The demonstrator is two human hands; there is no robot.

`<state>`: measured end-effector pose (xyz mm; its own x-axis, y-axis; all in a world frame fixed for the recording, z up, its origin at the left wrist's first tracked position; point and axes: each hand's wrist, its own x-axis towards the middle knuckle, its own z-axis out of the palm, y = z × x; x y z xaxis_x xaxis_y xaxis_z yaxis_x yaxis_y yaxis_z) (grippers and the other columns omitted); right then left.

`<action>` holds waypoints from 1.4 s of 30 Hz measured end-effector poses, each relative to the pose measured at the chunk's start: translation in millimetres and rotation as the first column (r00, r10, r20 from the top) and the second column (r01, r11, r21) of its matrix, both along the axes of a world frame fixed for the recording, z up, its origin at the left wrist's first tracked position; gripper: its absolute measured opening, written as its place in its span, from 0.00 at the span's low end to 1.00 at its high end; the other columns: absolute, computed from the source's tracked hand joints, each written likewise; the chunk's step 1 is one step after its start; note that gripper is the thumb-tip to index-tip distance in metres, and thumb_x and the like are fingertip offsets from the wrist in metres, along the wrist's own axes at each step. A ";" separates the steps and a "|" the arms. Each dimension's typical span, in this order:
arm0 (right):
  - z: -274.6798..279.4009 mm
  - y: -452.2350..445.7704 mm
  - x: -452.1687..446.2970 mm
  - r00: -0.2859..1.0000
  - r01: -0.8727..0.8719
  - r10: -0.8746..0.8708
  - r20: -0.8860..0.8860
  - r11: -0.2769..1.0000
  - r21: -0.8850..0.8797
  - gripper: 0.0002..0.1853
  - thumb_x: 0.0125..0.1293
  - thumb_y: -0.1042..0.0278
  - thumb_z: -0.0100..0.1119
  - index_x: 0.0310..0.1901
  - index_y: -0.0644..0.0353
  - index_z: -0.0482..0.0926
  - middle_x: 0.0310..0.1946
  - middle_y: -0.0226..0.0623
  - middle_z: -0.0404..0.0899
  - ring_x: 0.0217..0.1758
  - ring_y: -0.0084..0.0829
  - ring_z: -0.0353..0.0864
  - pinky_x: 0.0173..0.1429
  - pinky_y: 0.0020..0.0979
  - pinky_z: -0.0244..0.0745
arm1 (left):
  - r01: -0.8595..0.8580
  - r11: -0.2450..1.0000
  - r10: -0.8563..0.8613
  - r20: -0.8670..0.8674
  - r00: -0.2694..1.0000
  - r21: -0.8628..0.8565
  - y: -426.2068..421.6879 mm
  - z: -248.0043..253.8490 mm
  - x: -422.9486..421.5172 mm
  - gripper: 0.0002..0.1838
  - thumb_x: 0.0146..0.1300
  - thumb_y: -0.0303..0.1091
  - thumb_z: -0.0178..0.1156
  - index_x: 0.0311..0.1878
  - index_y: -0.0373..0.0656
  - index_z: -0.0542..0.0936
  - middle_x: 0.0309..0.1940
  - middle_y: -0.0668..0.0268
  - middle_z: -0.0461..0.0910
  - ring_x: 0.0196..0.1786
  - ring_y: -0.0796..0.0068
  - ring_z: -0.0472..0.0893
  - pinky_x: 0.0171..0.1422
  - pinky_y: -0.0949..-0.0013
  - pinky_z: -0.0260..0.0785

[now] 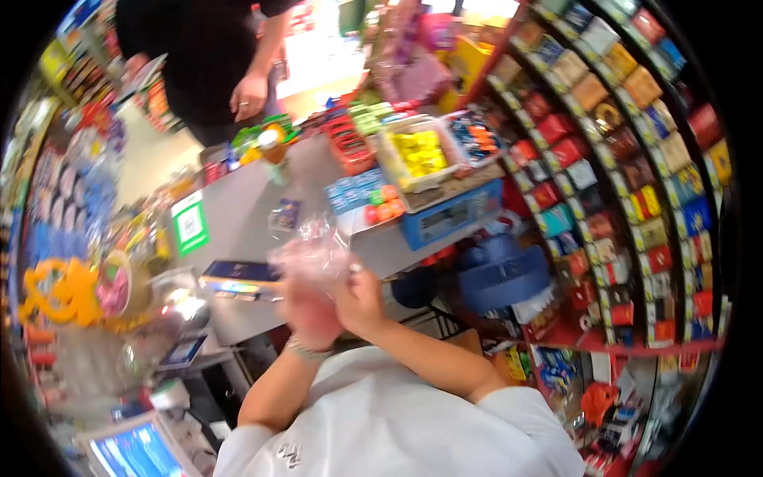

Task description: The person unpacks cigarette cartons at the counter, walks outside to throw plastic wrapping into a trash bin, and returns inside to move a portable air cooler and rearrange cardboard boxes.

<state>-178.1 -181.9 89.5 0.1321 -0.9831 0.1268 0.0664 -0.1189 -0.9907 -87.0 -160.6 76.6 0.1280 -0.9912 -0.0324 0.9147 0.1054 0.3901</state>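
A clear plastic bag (318, 250) hangs between my hands over the near edge of the grey counter (246, 191). My left hand (311, 314) is inside or behind the thin plastic, and its fingers are blurred. My right hand (362, 300) has its fingers bent together on the bag's right edge. Just left of the bag, a dark phone-like object (242, 272) lies on the counter. Beyond the bag is a small dark packet (286, 213). A green-framed code card (190, 223) lies farther left.
A person in dark clothes (199, 63) stands across the counter. White tray with yellow packets (409, 184), a red basket (346, 143) and a blue box (453, 215) stand at the right. Shelves of small packs (588, 159) rise beyond. A monitor (139, 453) is at lower left.
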 end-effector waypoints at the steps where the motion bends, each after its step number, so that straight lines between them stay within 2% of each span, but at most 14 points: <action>1: -1.4 5.8 -6.9 0.991 0.049 -0.045 -0.124 0.999 0.025 0.15 0.77 0.59 0.51 0.54 0.62 0.75 0.41 0.37 0.82 0.46 0.29 0.81 0.50 0.34 0.77 | -0.103 0.991 0.123 0.256 0.959 -0.090 -3.8 19.5 -19.5 0.32 0.68 0.43 0.51 0.71 0.39 0.60 0.70 0.50 0.66 0.67 0.58 0.71 0.74 0.59 0.61; 7: -15.1 1.1 -54.9 0.939 -0.090 0.060 -0.339 0.993 -0.072 0.14 0.69 0.70 0.58 0.54 0.63 0.73 0.48 0.49 0.80 0.48 0.45 0.82 0.52 0.40 0.77 | -0.078 0.994 -0.003 0.724 0.690 0.079 -3.7 -4.8 -44.4 0.20 0.65 0.26 0.46 0.60 0.34 0.73 0.59 0.55 0.76 0.60 0.64 0.77 0.68 0.63 0.67; 10: -12.0 -0.8 -57.6 0.914 -0.062 -0.140 -0.381 0.880 -0.471 0.17 0.69 0.71 0.59 0.57 0.65 0.72 0.59 0.54 0.72 0.55 0.45 0.78 0.58 0.41 0.74 | 0.008 0.949 0.023 -0.095 0.995 0.316 -11.2 -10.5 -50.2 0.19 0.68 0.24 0.46 0.60 0.34 0.74 0.55 0.57 0.80 0.52 0.68 0.81 0.59 0.66 0.75; 13: -17.3 -7.0 -58.8 0.841 -0.003 -0.334 -0.426 0.784 -0.620 0.24 0.69 0.69 0.60 0.64 0.66 0.68 0.68 0.58 0.59 0.58 0.47 0.74 0.64 0.41 0.70 | 0.052 0.962 -0.085 0.113 0.990 0.269 -2.2 -9.3 -56.9 0.23 0.68 0.20 0.46 0.66 0.36 0.69 0.58 0.59 0.78 0.57 0.69 0.80 0.62 0.67 0.74; 18: -10.9 -12.7 -53.8 0.939 -0.010 -0.159 -0.303 0.872 -0.489 0.23 0.72 0.59 0.58 0.61 0.67 0.71 0.58 0.55 0.72 0.57 0.48 0.75 0.62 0.41 0.70 | 0.006 0.972 -0.078 0.300 0.951 0.233 14.6 -5.2 -66.0 0.34 0.68 0.20 0.51 0.76 0.46 0.57 0.68 0.63 0.69 0.68 0.69 0.72 0.69 0.67 0.67; 20: -21.0 -9.6 -59.8 0.973 -0.140 0.112 -0.200 0.981 -0.131 0.25 0.76 0.47 0.48 0.50 0.66 0.78 0.48 0.47 0.78 0.57 0.48 0.75 0.62 0.41 0.69 | 0.023 0.988 -0.056 0.218 0.974 0.152 26.6 -2.6 -65.5 0.32 0.73 0.32 0.52 0.77 0.44 0.55 0.68 0.62 0.69 0.70 0.69 0.69 0.72 0.65 0.64; 24: -38.4 10.6 -33.8 0.965 -0.162 0.069 -0.251 0.914 -0.371 0.31 0.79 0.42 0.32 0.39 0.62 0.79 0.44 0.42 0.79 0.63 0.50 0.70 0.70 0.48 0.57 | -0.121 0.936 0.114 0.040 0.993 0.331 26.9 -24.5 -50.4 0.31 0.77 0.54 0.42 0.71 0.39 0.64 0.63 0.62 0.71 0.65 0.67 0.72 0.71 0.62 0.64; 29: -52.3 16.7 -16.2 0.953 -0.194 0.087 -0.291 0.911 -0.363 0.26 0.80 0.46 0.35 0.47 0.63 0.75 0.72 0.62 0.55 0.75 0.60 0.55 0.77 0.52 0.45 | -0.225 0.870 0.194 0.116 0.974 0.439 33.6 -36.2 -37.8 0.14 0.75 0.43 0.48 0.43 0.43 0.77 0.38 0.67 0.80 0.44 0.73 0.80 0.54 0.67 0.73; 31: -46.9 16.9 -6.4 0.991 -0.135 0.126 -0.054 0.968 -0.213 0.32 0.78 0.42 0.38 0.66 0.65 0.63 0.77 0.66 0.34 0.79 0.63 0.43 0.78 0.54 0.38 | -0.262 0.883 0.211 0.168 0.963 0.391 35.9 -56.0 -31.4 0.10 0.73 0.38 0.51 0.38 0.44 0.77 0.35 0.67 0.80 0.39 0.74 0.79 0.48 0.69 0.73; 32: -49.1 16.2 -5.6 0.992 -0.115 0.103 -0.069 0.968 -0.221 0.32 0.78 0.42 0.38 0.66 0.65 0.63 0.77 0.66 0.34 0.79 0.63 0.43 0.78 0.54 0.38 | -0.220 0.918 0.195 0.108 0.975 0.329 33.3 -71.1 -22.9 0.09 0.73 0.37 0.51 0.44 0.43 0.77 0.41 0.64 0.80 0.48 0.71 0.80 0.54 0.68 0.73; 33: -53.8 17.0 -6.8 0.974 -0.184 0.145 -0.173 0.954 -0.237 0.38 0.76 0.38 0.39 0.71 0.66 0.51 0.77 0.65 0.31 0.80 0.63 0.39 0.79 0.54 0.36 | -0.338 0.908 0.160 0.540 0.826 0.248 30.1 -65.0 -23.4 0.11 0.72 0.35 0.51 0.52 0.41 0.75 0.44 0.65 0.78 0.46 0.73 0.78 0.54 0.68 0.73; 36: -60.0 5.6 -11.3 0.935 -0.284 0.224 -0.276 0.938 -0.199 0.54 0.71 0.29 0.40 0.77 0.66 0.30 0.78 0.63 0.26 0.81 0.62 0.31 0.80 0.53 0.31 | -0.151 0.953 0.051 0.353 0.934 0.262 24.4 -44.1 -24.7 0.21 0.73 0.34 0.50 0.66 0.38 0.70 0.66 0.61 0.68 0.63 0.69 0.73 0.64 0.67 0.69; 39: -54.6 -8.5 -12.5 0.937 -0.277 0.236 -0.257 0.951 -0.138 0.55 0.70 0.26 0.35 0.77 0.68 0.29 0.79 0.60 0.25 0.83 0.56 0.27 0.81 0.48 0.28 | -0.070 0.949 0.014 0.182 0.983 0.308 18.9 -22.5 -31.5 0.18 0.74 0.41 0.51 0.59 0.40 0.72 0.52 0.63 0.75 0.61 0.70 0.75 0.63 0.65 0.70; 42: -56.0 -12.7 -5.4 0.890 -0.421 0.398 -0.224 0.904 -0.067 0.53 0.72 0.28 0.32 0.76 0.68 0.27 0.79 0.57 0.24 0.83 0.52 0.25 0.82 0.45 0.23 | -0.098 0.951 -0.060 0.485 0.872 0.295 1.1 -40.6 -12.9 0.15 0.74 0.40 0.52 0.55 0.41 0.73 0.45 0.68 0.75 0.50 0.75 0.77 0.54 0.68 0.72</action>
